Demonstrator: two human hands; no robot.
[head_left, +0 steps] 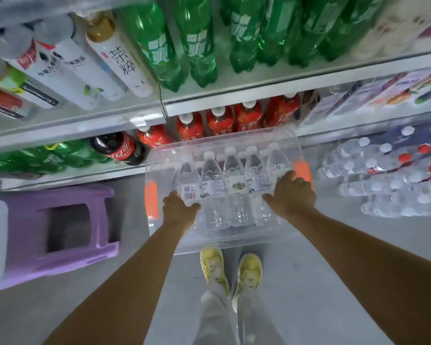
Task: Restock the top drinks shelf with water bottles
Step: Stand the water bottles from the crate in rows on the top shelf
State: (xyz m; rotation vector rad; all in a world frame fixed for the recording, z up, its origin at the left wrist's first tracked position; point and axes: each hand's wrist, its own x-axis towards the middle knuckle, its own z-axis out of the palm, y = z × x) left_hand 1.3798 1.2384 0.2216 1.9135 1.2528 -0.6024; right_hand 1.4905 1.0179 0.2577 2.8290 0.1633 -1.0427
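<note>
Far left, a purple stool (60, 235) sits on the floor (334, 282) under the shelves. Above it, white bottles (95, 63) lean on the upper shelf, with green bottles (197, 43) beside them to the right. On the lower shelf (60, 138), more green bottles lie at left, then a cola bottle (117, 149), then red bottles (219, 120).

Centre, a clear bin (224, 143) with orange handles stands on the floor in front of your yellow shoes (232, 272). The water bottles (224, 185) stand upright inside it, about 5 in the near row, more behind.

Your left hand (178, 207) curls its fingers around the leftmost bottle, thumb out toward the next one. Your right hand (291, 192) curls over the rightmost bottle at the bin's right side; can't tell if it fully grips the bottle or also the bin edge. Both arms reach straight down.

Right, wrapped packs (388, 178) of water bottles lie stacked on the floor, well apart from the bin.
</note>
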